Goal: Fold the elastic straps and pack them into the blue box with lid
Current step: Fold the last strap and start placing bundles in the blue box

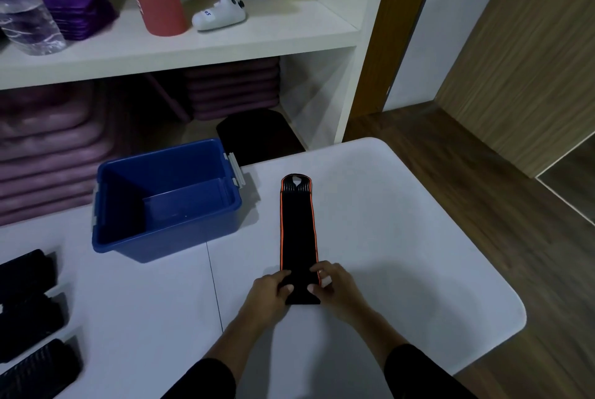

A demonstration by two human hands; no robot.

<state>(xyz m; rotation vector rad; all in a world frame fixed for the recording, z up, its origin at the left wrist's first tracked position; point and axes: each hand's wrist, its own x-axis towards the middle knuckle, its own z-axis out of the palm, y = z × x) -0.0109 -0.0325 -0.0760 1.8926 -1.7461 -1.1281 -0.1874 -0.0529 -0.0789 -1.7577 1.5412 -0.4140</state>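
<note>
The white table (402,221) carries the open-topped blue box (167,237) to my left. Right of the box, apart from it, the black, orange-edged elastic strap (297,221) lies flat, stretched straight away from me. My left hand (269,294) and right hand (335,286) sit close together, each pinching one side of its near end.

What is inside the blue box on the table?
The blue box shows only its bare floor and inner walls; nothing visible lies in it. Its near wall hides a strip of floor.
</note>
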